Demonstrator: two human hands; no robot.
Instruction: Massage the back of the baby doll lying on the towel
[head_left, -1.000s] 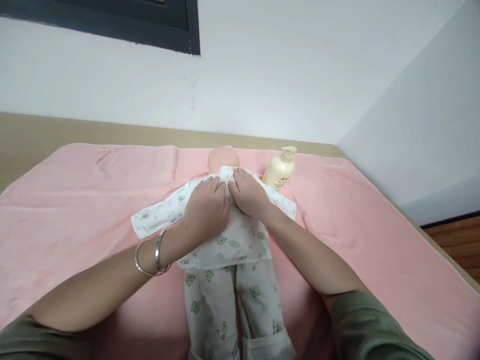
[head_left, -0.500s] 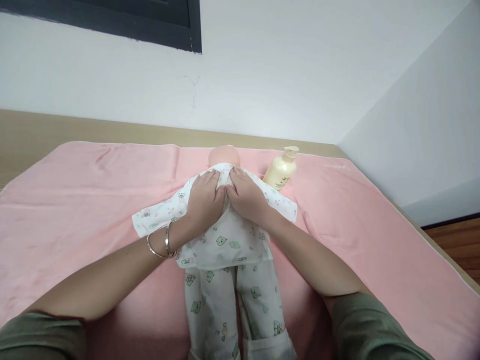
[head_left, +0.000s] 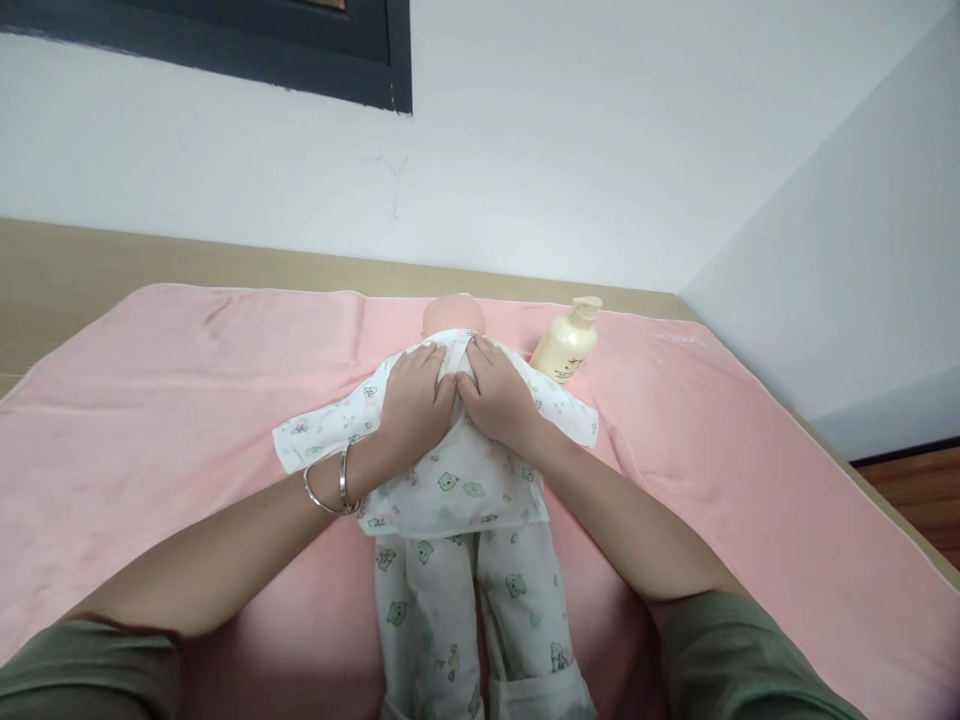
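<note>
A baby doll (head_left: 454,313) lies with its head toward the wall; only the top of the head shows, and its face is hidden. It wears a white printed top (head_left: 469,490) with sleeves spread sideways, and matching trousers (head_left: 431,610). My left hand (head_left: 417,400) rests flat on the upper part of the top, its wrist in silver bangles (head_left: 343,480). Beside it my right hand (head_left: 499,395) lies flat on the same part, fingers stretched toward the doll's head. The two thumbs nearly meet at the middle. Neither hand grasps anything.
A cream pump bottle (head_left: 566,343) stands tilted in view just past the doll's right-hand sleeve. Under everything is a pink towel (head_left: 742,450) over a wooden surface (head_left: 67,265). A white wall (head_left: 540,150) with a dark frame (head_left: 300,65) rises behind.
The whole scene sits slightly farther right in view. Both hands keep the same place on the doll's top.
</note>
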